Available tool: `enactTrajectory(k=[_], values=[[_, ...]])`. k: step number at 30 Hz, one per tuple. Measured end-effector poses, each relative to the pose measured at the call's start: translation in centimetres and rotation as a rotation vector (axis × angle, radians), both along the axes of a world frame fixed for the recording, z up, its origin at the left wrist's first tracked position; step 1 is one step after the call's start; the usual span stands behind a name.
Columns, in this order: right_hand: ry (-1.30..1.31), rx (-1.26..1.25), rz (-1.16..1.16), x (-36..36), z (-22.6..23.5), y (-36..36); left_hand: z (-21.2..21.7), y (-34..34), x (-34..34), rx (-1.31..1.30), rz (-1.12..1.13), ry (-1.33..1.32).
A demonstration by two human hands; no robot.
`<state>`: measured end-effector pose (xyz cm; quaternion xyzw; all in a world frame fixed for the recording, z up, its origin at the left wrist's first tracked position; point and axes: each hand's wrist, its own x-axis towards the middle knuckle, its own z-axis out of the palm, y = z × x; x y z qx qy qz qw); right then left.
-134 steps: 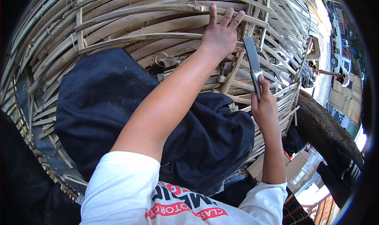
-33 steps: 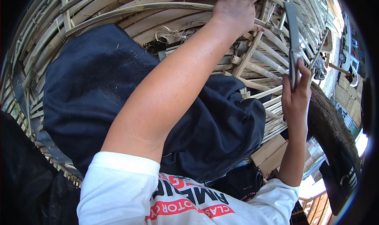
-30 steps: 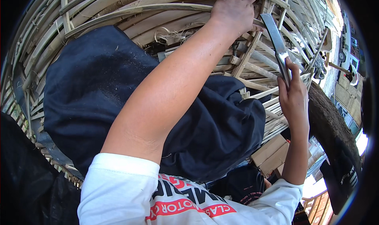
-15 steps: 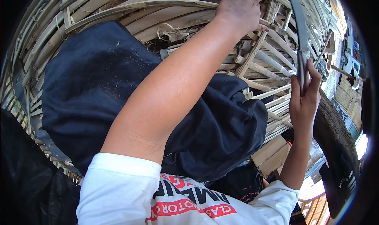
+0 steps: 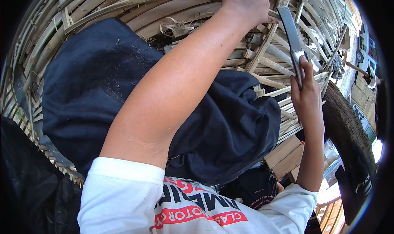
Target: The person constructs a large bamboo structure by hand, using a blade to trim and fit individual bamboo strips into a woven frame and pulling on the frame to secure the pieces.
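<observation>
My right hand (image 5: 308, 92) is closed round the handle of a large knife (image 5: 290, 31) with a long, broad, flat blade. The blade points up and slants left, its tip near the bamboo slats (image 5: 271, 39) beside my left hand. At the upper edge, my left hand (image 5: 248, 4) lies over the bamboo work, fingers spread and thumb stretched toward an upright slat. Its fingertips run out of the picture. Dark cloth (image 5: 94, 78) covers my lap under my left forearm.
Curved bamboo strips (image 5: 164, 8) surround me at the top and left. A cardboard box (image 5: 285, 156) sits below my right forearm, with a tree trunk (image 5: 347, 119) to its right. Farther off stands a parked vehicle (image 5: 367, 49). Black sheeting (image 5: 33, 180) hangs at lower left.
My right hand has moved left with the knife, and its blade now tilts toward my left hand. My left hand has shifted only slightly.
</observation>
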<state>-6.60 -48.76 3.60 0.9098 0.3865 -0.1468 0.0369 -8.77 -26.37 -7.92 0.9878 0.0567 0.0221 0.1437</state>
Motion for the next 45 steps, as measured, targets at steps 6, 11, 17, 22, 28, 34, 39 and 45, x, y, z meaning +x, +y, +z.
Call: enactTrajectory(k=[6, 11, 17, 22, 28, 34, 39, 45], values=[[-0.021, -0.017, -0.092, 0.1, 1.1, 0.2, 0.4, 0.0, 0.1, 0.082, 0.034, -0.041], [-0.039, 0.151, -0.068, -0.5, 2.0, 0.5, -0.6, -0.6, -0.1, 0.022, 0.027, -0.068], [-0.081, 0.232, -0.015, 0.4, 2.3, 0.6, 0.1, -0.1, 0.5, -0.013, -0.022, 0.057], [-0.038, 0.08, -0.072, 0.9, 3.7, 1.4, -1.1, -0.3, 0.2, 0.003, 0.017, -0.128], [0.057, 0.099, -0.126, 0.1, 4.4, 1.8, -0.3, -0.1, -0.4, 0.039, 0.009, -0.105], [-0.027, 0.097, -0.043, 0.7, 2.6, 0.4, -1.3, -0.6, -0.2, 0.081, 0.078, -0.253], [0.007, -0.056, -0.032, 0.3, 2.4, 0.2, -1.2, -0.8, 0.1, 0.068, 0.055, -0.115], [-0.002, -0.073, -0.055, 0.6, 2.9, 0.4, -1.0, 0.1, 0.3, -0.055, -0.003, -0.06]])
